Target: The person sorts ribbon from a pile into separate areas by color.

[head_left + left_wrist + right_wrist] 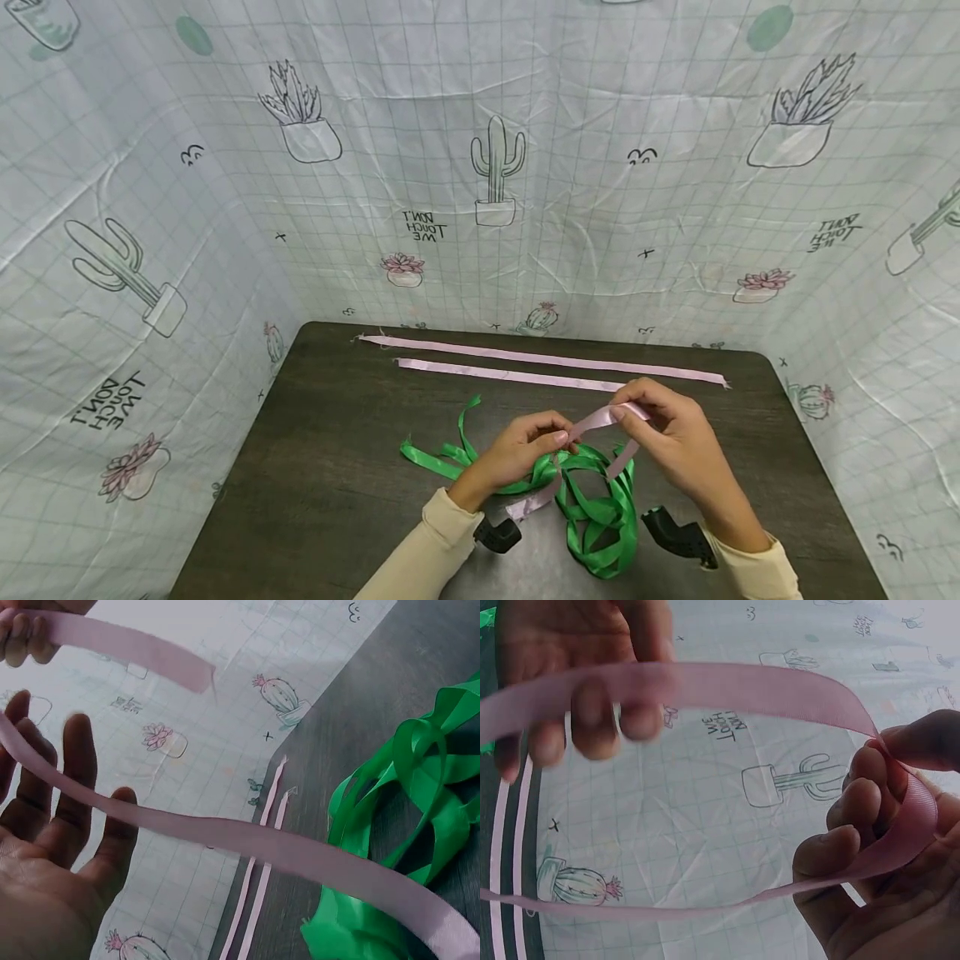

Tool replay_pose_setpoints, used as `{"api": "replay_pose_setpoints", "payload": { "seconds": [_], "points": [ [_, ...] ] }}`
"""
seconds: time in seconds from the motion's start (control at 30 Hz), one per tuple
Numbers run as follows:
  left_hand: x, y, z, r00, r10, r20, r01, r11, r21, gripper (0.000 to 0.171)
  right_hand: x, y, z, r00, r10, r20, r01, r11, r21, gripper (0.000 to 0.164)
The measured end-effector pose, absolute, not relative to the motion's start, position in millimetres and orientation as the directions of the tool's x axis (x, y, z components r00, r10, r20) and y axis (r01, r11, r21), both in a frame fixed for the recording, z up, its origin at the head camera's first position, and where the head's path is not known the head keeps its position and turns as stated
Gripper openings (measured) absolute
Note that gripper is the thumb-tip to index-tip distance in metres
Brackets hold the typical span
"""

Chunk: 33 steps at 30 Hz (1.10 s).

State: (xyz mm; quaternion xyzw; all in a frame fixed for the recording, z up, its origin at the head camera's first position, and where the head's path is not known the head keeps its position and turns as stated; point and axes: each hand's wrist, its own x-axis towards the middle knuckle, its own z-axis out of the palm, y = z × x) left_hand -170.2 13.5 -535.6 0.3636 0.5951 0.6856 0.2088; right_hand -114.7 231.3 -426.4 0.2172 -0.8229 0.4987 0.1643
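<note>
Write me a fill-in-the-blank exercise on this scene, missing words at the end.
1. The right grip pinches a ____ ribbon.
2. The tangled ribbon on the table is ____.
3. ____ straight ribbons lie near the table's far edge.
4. The cacti drawn on the cloth stand in ____.

Missing words: pink; green; two; pots.

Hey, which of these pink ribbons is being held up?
The pink satin ribbon running from the left hand to the right hand; the other two pink ribbons lie stretched out on the table.
</note>
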Motion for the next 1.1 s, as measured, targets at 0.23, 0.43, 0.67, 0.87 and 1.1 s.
{"api": "replay_pose_setpoints", "payload": {
  "seconds": [0.23,0.43,0.67,0.87,1.1],
  "points": [
    [-173.2,-0.7,-540.2,-0.639,0.724,0.26,0.144,-0.22,0.965,0.026,-117.5,242.0,-425.4,-0.88,-0.13,0.457,-0.464,0.44,-0.769,0.021],
    [-179.9,-25.8,-539.9,-0.688,0.683,0.244,0.186,-0.16,0.97,0.034,-122.5,257.9,-425.0,-0.933,-0.087,0.348,-0.344,0.491,-0.8,0.011],
    [-192.8,-65.2,-542.4,-0.788,0.585,0.193,0.168,-0.096,0.981,0.026,-130.9,280.0,-431.3,-0.967,-0.055,0.25,-0.241,0.529,-0.814,0.005],
    [-204.7,-96.7,-541.6,-0.845,0.505,0.176,0.169,-0.061,0.984,0.019,-139.6,298.3,-439.3,-0.978,-0.034,0.204,-0.193,0.508,-0.84,0.007],
    [-217.2,-126.7,-540.2,-0.918,0.382,0.111,0.108,-0.028,0.994,0.018,-148.9,316.6,-451.0,-0.986,-0.031,0.162,-0.156,0.507,-0.848,0.011]
  ]
}}
